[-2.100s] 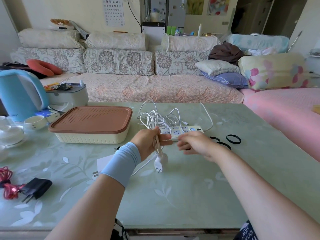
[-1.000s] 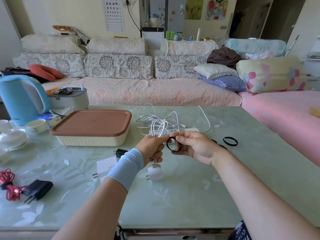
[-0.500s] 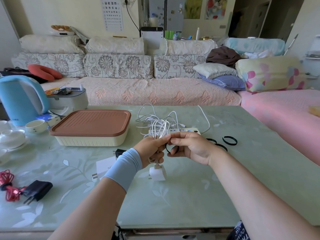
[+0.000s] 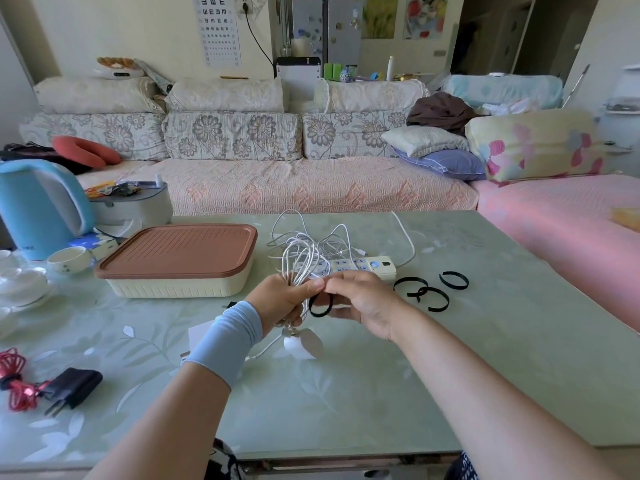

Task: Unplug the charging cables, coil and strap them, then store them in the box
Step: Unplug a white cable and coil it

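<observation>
Fingertips [image 4: 341,283] of the right hand [image 4: 363,304] pinched a black strap [image 4: 319,314], curled into a loop, just beside the left thumb. The left hand [image 4: 277,303] was closed round the waist of a coiled white cable [image 4: 298,259], loops standing above the fist and its white charger plug [image 4: 304,344] hanging below, near the table [image 4: 346,403] top.

The step in hand looked like strapping. The coil seemed gathered but not yet bound. The next move would call for opening the strap, passing it round the bundle where the left hand held it, and closing it without letting the loops slip.

Counted outward: one strap held, three spare straps [image 4: 437,303] lying towards the right edge, one power strip [image 4: 367,266] just behind the hands with loose white wire [image 4: 341,233] beyond it, how many cables I could not tell. One box [image 4: 180,261], lid on, stood left of centre. One red cable [image 4: 15,389] with one black charger [image 4: 74,382] lay by the left edge.
</observation>
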